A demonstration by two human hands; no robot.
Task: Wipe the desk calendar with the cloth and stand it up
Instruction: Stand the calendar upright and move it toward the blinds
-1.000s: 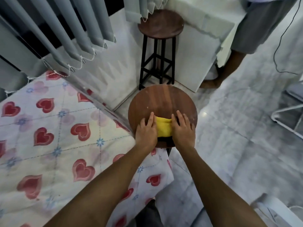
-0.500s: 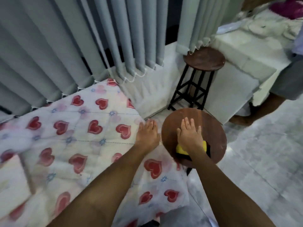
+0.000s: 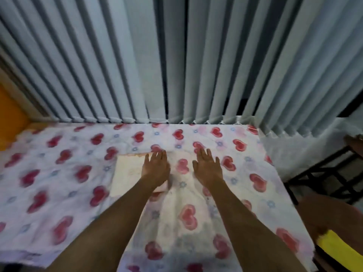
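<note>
- Though blurred throughout, showed from the head view a pale flat desk calendar point(image 3: 127, 173) lying on the heart-print sheet point(image 3: 59, 173), print unreadable.
- Left hand point(image 3: 155, 169) spread flat over its right edge, fingers apart, gripping nothing.
- Right hand point(image 3: 208, 169) spread likewise, empty, above the sheet just beside it.
- Yellow cloth point(image 3: 337, 250) cut off at the lower right, on a brown stool point(image 3: 334, 214).
- Vertical blinds point(image 3: 176, 55) behind.
</note>
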